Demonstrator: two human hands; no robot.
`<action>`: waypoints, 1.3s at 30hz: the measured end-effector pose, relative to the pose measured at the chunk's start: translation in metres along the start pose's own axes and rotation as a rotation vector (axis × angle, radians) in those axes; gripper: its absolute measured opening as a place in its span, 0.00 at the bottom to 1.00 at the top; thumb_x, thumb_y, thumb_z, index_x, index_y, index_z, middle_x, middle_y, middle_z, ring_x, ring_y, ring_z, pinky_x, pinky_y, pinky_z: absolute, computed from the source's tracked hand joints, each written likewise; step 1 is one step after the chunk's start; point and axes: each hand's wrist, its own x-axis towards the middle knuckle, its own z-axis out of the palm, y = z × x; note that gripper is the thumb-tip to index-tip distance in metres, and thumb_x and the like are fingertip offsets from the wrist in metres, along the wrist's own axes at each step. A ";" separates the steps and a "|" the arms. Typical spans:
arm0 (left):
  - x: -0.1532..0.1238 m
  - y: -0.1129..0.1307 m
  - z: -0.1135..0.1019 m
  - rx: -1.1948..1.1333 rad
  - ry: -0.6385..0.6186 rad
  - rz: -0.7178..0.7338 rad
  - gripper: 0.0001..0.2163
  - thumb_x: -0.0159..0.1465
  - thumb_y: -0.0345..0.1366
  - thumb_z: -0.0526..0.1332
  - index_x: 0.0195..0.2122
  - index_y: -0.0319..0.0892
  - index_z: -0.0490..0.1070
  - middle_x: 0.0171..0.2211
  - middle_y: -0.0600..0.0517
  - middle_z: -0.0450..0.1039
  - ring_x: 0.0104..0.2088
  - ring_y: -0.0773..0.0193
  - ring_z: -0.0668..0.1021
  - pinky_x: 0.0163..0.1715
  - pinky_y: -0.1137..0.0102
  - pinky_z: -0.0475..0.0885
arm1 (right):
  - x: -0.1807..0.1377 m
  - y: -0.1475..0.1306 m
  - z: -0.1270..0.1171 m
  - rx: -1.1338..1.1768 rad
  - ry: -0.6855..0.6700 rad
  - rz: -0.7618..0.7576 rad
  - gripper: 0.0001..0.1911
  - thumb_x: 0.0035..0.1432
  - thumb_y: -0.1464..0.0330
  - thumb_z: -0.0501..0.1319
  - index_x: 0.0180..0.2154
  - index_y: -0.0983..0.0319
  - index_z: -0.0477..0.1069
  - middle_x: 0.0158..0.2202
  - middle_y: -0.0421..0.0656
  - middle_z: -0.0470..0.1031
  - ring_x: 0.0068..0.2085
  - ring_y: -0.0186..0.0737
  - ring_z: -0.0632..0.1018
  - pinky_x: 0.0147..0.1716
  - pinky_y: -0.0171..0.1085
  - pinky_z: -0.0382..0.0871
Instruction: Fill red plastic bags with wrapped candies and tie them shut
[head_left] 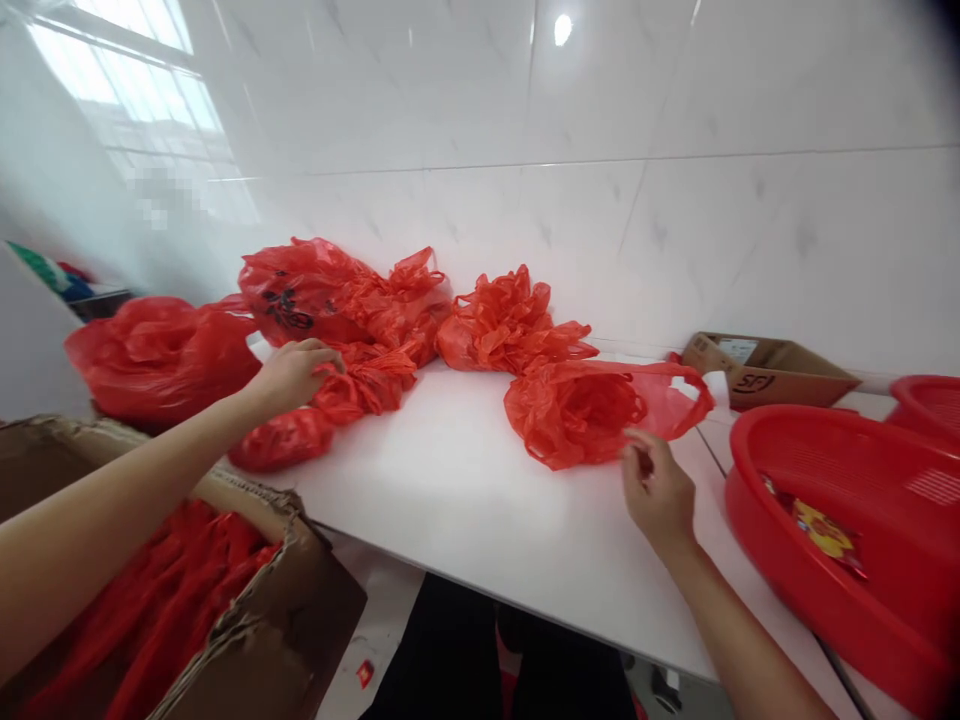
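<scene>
My left hand (pixel 296 375) reaches over a cardboard box, its fingers closed on the crumpled top of a red plastic bag (pixel 367 380) lying on the white table. At the near right edge of another red plastic bag (pixel 566 415), which lies with its mouth spread open, is my right hand (pixel 660 490). Its fingers are loosely bent, with a gap between thumb and forefinger and nothing visible in them. Whether its fingertips touch the bag I cannot tell. The bag's handle loop stretches to the right.
More filled red bags (pixel 495 325) line the tiled wall. The torn cardboard box (pixel 300 600) at lower left holds red bags. Right of the table surface (pixel 450 480) stands a red plastic basket (pixel 757 500) with a yellow-and-red packet (pixel 825 535). A small carton (pixel 772 375) sits behind it.
</scene>
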 end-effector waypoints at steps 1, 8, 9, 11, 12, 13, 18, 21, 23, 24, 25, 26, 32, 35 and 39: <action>0.003 0.013 0.003 -0.025 0.025 0.053 0.13 0.63 0.24 0.49 0.39 0.35 0.74 0.42 0.52 0.69 0.44 0.64 0.69 0.51 0.69 0.58 | 0.010 -0.007 0.004 -0.010 -0.035 -0.044 0.17 0.63 0.63 0.51 0.49 0.61 0.69 0.44 0.48 0.76 0.41 0.40 0.76 0.42 0.36 0.68; 0.003 0.168 0.045 -0.152 -0.139 0.544 0.11 0.65 0.32 0.55 0.44 0.44 0.75 0.48 0.48 0.72 0.48 0.58 0.72 0.54 0.63 0.64 | 0.057 -0.017 0.052 -0.059 -0.384 0.067 0.17 0.53 0.67 0.63 0.46 0.61 0.73 0.51 0.51 0.71 0.52 0.50 0.72 0.51 0.45 0.64; 0.000 0.189 0.055 -0.134 -0.190 0.555 0.12 0.64 0.32 0.57 0.48 0.45 0.74 0.51 0.46 0.71 0.50 0.56 0.71 0.54 0.61 0.64 | 0.053 -0.017 0.057 -0.041 -0.423 0.066 0.13 0.51 0.68 0.65 0.41 0.61 0.75 0.48 0.50 0.73 0.48 0.48 0.73 0.49 0.44 0.65; -0.002 0.221 0.078 -0.130 -0.211 0.552 0.19 0.63 0.35 0.60 0.56 0.46 0.69 0.58 0.45 0.65 0.56 0.52 0.68 0.55 0.58 0.64 | 0.041 -0.019 0.063 0.013 -0.480 0.052 0.05 0.50 0.70 0.65 0.32 0.61 0.75 0.41 0.46 0.75 0.43 0.44 0.74 0.45 0.41 0.66; -0.001 0.231 0.090 -0.127 -0.224 0.537 0.23 0.61 0.36 0.62 0.59 0.47 0.66 0.61 0.45 0.62 0.59 0.49 0.65 0.56 0.57 0.64 | 0.035 -0.021 0.062 0.047 -0.494 0.045 0.03 0.50 0.71 0.64 0.30 0.60 0.74 0.40 0.45 0.75 0.41 0.42 0.74 0.43 0.40 0.66; 0.001 0.238 0.101 -0.125 -0.235 0.517 0.28 0.59 0.37 0.65 0.61 0.47 0.63 0.64 0.44 0.59 0.61 0.47 0.63 0.56 0.55 0.64 | 0.030 -0.021 0.060 0.083 -0.497 0.044 0.02 0.50 0.71 0.64 0.29 0.60 0.73 0.38 0.44 0.75 0.39 0.41 0.74 0.42 0.39 0.66; 0.027 0.235 0.138 -0.103 -0.293 0.350 0.37 0.53 0.36 0.69 0.64 0.45 0.58 0.66 0.39 0.57 0.63 0.38 0.60 0.56 0.46 0.61 | 0.039 -0.020 0.014 0.275 -0.299 0.161 0.07 0.56 0.64 0.59 0.29 0.59 0.65 0.31 0.40 0.72 0.35 0.38 0.73 0.39 0.40 0.68; 0.039 0.230 0.145 -0.126 -0.283 0.275 0.34 0.53 0.33 0.68 0.62 0.47 0.61 0.65 0.41 0.58 0.63 0.39 0.61 0.56 0.46 0.61 | 0.057 -0.026 -0.028 0.482 -0.167 0.253 0.12 0.60 0.56 0.52 0.32 0.58 0.61 0.35 0.40 0.73 0.36 0.38 0.75 0.35 0.39 0.71; 0.042 0.233 0.147 -0.168 -0.263 0.251 0.34 0.52 0.31 0.69 0.60 0.48 0.64 0.64 0.42 0.60 0.63 0.40 0.62 0.57 0.47 0.61 | 0.062 -0.037 -0.053 0.806 -0.135 0.350 0.13 0.57 0.55 0.57 0.32 0.57 0.62 0.36 0.38 0.73 0.36 0.37 0.76 0.34 0.38 0.73; 0.043 0.236 0.146 -0.197 -0.248 0.238 0.33 0.51 0.31 0.68 0.59 0.48 0.65 0.64 0.42 0.61 0.63 0.40 0.62 0.57 0.48 0.61 | 0.062 -0.044 -0.063 0.978 -0.140 0.403 0.13 0.54 0.56 0.61 0.32 0.57 0.63 0.35 0.37 0.73 0.36 0.36 0.75 0.33 0.37 0.73; 0.043 0.241 0.145 -0.231 -0.227 0.227 0.32 0.51 0.30 0.68 0.59 0.48 0.66 0.63 0.42 0.62 0.62 0.41 0.63 0.57 0.48 0.61 | 0.060 -0.050 -0.070 1.122 -0.160 0.452 0.13 0.51 0.58 0.64 0.32 0.57 0.64 0.34 0.37 0.73 0.35 0.35 0.75 0.32 0.36 0.73; 0.043 0.245 0.142 -0.269 -0.196 0.215 0.30 0.52 0.30 0.66 0.58 0.47 0.67 0.62 0.42 0.63 0.61 0.41 0.64 0.57 0.48 0.62 | 0.056 -0.056 -0.075 1.213 -0.191 0.487 0.13 0.49 0.59 0.67 0.31 0.58 0.65 0.32 0.36 0.72 0.33 0.34 0.74 0.31 0.34 0.72; 0.018 0.275 0.085 -0.539 0.048 0.200 0.21 0.60 0.27 0.52 0.55 0.42 0.68 0.60 0.44 0.61 0.62 0.56 0.64 0.61 0.61 0.60 | 0.030 -0.066 -0.078 1.265 -0.172 0.527 0.13 0.48 0.63 0.70 0.30 0.60 0.68 0.29 0.35 0.70 0.29 0.28 0.71 0.28 0.28 0.68; -0.018 0.290 0.060 -0.883 -0.093 0.343 0.20 0.63 0.29 0.52 0.57 0.47 0.65 0.60 0.49 0.64 0.60 0.60 0.67 0.58 0.66 0.64 | 0.022 -0.073 -0.076 1.233 -0.096 0.531 0.14 0.48 0.62 0.70 0.30 0.60 0.67 0.28 0.34 0.69 0.28 0.27 0.70 0.26 0.27 0.66; -0.062 0.304 0.062 -1.202 -0.315 0.339 0.13 0.62 0.42 0.61 0.46 0.43 0.72 0.44 0.48 0.75 0.43 0.57 0.75 0.44 0.66 0.70 | 0.016 -0.094 -0.080 1.231 -0.152 0.541 0.15 0.49 0.62 0.70 0.31 0.60 0.66 0.26 0.33 0.70 0.27 0.28 0.71 0.25 0.28 0.66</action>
